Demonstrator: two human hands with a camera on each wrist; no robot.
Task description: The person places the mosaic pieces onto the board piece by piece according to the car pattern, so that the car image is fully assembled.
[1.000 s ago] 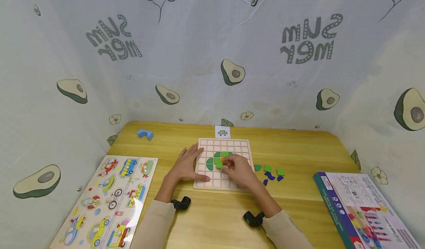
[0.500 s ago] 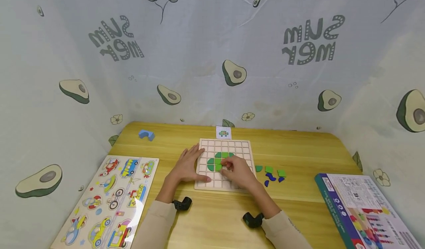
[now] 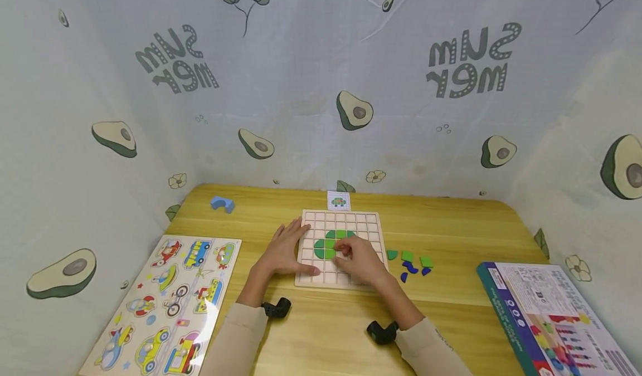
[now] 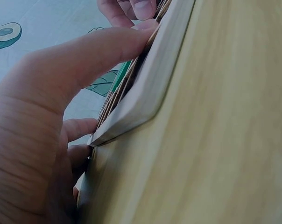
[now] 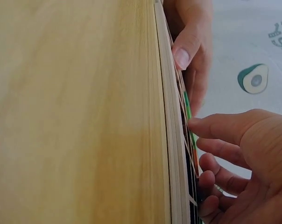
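Note:
A wooden grid board (image 3: pixel 368 220) lies flat on the table. Green squares and curved green tiles (image 3: pixel 330 244) sit together in its middle cells. My left hand (image 3: pixel 282 252) is spread at the board's left side, its thumb over the front left part and fingertips along the edge. My right hand (image 3: pixel 362 258) is over the tiles; in the right wrist view its thumb (image 5: pixel 220 127) touches the green tile edge (image 5: pixel 187 105). The other fingers bend close beside an orange tile (image 5: pixel 195 159). In the head view this hand hides the orange tile.
Right of the board lie loose green squares (image 3: pixel 407 255), a green quarter-round (image 3: pixel 392 254) and several small blue pieces (image 3: pixel 410 267). Behind it is a pattern card (image 3: pixel 339 201). A vehicle puzzle (image 3: pixel 168 303), a blue arch block (image 3: pixel 222 204) and a box (image 3: pixel 551 315) stand around.
A green square that sat askew near my right fingertips now lies in line with its neighbours. The orange showing beside those fingers is now covered. My left hand has stayed in place.

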